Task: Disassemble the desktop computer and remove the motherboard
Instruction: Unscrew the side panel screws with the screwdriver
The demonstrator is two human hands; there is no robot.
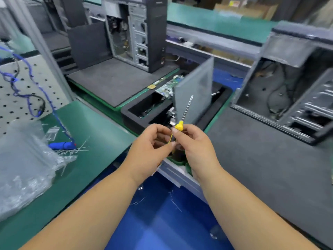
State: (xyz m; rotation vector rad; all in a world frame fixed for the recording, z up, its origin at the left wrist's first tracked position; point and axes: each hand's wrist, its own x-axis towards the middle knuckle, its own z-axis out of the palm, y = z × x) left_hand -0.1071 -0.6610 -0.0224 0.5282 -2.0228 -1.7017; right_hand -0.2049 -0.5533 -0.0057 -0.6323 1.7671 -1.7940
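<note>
Head camera looks down at two bare arms that reach forward and meet in the middle. The right hand (pixel 193 141) has its fingers curled around a small screwdriver (pixel 182 116) with a yellow handle. Its thin metal shaft points up and a little to the right. The left hand (pixel 149 143) is just beside it, fingers bent, and its fingertips pinch a thin yellow strand (pixel 170 138) that hangs from the handle. Both hands are up in the air, above the edge of the bench.

Behind the screwdriver a flat gray panel (pixel 193 98) stands tilted in a black foam tray (pixel 133 112). A green motherboard (pixel 168 86) lies in that tray, partly hidden by the panel. On the right, an open computer case (pixel 281 91) lies on a dark gray mat (pixel 261 159), with loose wires inside; it looks blurry. Farther back another open computer tower (pixel 137 33) stands upright on a second dark mat (pixel 115 82).

On the left, a blue coiled cord (pixel 45 98) runs down over a white board with holes (pixel 23 91) to a blue thing on the green table (pixel 93 141). Clear plastic bags (pixel 23 168) and white cable ties (pixel 75 150) lie near it.
</note>
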